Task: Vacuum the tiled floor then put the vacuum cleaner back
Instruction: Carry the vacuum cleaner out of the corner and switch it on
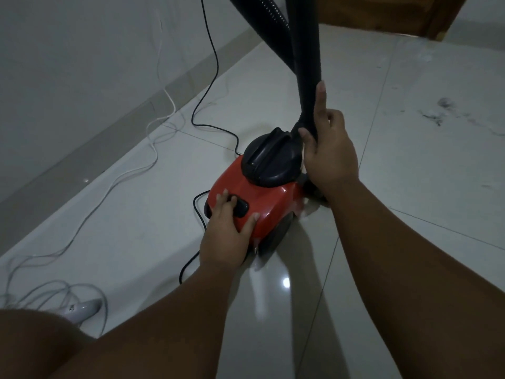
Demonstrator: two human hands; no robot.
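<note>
2 hands: left [224,236] presses vacuum [269,198], right [328,154] grips hose [306,77].

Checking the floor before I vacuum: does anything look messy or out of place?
Yes. A dark clump of hair and dust lies scattered on the tile right of the black tube that the right hand grips. A white cable sprawls in loose loops along the wall, left of the vacuum cleaner.
</note>
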